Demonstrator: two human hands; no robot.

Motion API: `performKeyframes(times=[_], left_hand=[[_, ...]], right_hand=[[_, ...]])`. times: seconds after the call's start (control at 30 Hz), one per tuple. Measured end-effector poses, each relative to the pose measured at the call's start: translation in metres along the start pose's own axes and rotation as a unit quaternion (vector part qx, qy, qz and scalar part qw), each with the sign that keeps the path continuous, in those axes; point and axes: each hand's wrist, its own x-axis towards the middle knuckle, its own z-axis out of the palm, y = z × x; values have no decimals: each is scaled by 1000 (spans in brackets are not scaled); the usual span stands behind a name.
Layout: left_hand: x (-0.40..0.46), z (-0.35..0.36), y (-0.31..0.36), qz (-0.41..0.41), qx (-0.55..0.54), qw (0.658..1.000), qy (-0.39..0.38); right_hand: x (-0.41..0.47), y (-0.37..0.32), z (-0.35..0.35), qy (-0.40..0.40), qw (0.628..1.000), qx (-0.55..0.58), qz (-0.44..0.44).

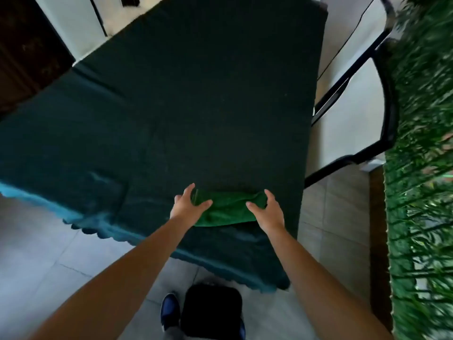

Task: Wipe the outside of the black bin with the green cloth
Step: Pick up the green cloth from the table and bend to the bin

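The green cloth (pixel 228 209) lies bunched on the dark green table cover (pixel 196 94), close to the table's near edge. My left hand (pixel 187 204) is at the cloth's left end with fingers spread, thumb over the fabric. At the cloth's right end, my right hand (pixel 266 209) also has its fingers spread. Neither hand has closed around the cloth. Below the table edge, on the floor between my shoes, is a black boxy shape that looks like the black bin (pixel 210 310); only its top shows.
The table cover's scalloped hem (pixel 103 231) hangs over the grey tiled floor (pixel 49 253). A black metal chair frame (pixel 382 99) stands right of the table, and artificial green foliage (pixel 424 168) lines the right edge. My blue shoe (pixel 169 310) is beside the black shape.
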Motion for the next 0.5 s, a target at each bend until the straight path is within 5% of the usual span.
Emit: performKeyframes(times=[0.13,0.27,0.5], left_hand=[[12,12,4,-19,33,999,-16],[6,11,-3,-35,-34,999,5],[-48,-10,-12,-34,-309,950,18]], right_hand=[[0,0,15,32,999,-17,33],[7,4,18,3,993,94,70],[-20,5,-29,-118,937,328,8]])
